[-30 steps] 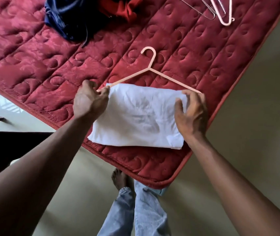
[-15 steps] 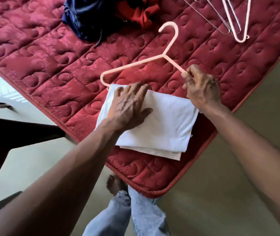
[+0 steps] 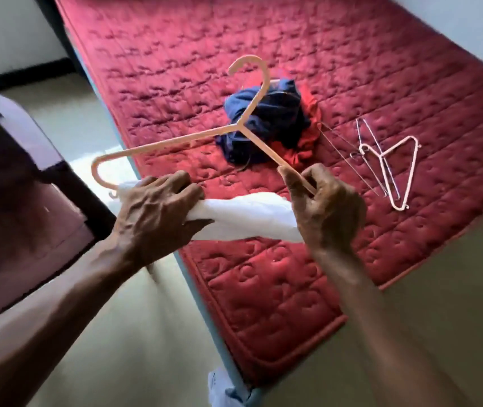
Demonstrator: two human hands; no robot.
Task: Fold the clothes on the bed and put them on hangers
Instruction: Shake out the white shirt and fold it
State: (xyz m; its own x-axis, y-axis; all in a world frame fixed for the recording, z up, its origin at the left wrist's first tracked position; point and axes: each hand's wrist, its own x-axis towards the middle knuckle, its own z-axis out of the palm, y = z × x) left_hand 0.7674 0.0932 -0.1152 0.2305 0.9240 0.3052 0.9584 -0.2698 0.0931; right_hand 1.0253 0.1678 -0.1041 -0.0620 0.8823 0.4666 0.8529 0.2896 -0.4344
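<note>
Gripping the white folded garment [image 3: 252, 214] near its left end, the left hand [image 3: 158, 210] has its fingers curled over the cloth, knuckles toward the camera. The right hand [image 3: 327, 211] is closed round the right arm of the peach plastic hanger [image 3: 175, 141], close to that arm's outer end, with the thumb lying along the arm. The garment stretches as a bunched band between the two hands, raised above the near edge of the bed [image 3: 366, 69]. Its right end meets the right hand; whether it passes over the hanger's lower bar cannot be told, since the hands and cloth hide that bar. The hanger is tilted, its hook pointing up and away from the person and its left corner curving down to the garment beside the left hand.

On the bed's red quilted cover, beyond the hanger, lies a crumpled dark blue garment [image 3: 278, 113], touching a crumpled red garment [image 3: 303, 155] on its right. Further right on the cover lie the spare hangers [image 3: 382, 156], one white plastic and the others thin wire, overlapping each other. A dark wooden piece of furniture [image 3: 14, 186] stands at the left, on the pale floor [image 3: 146, 333].
</note>
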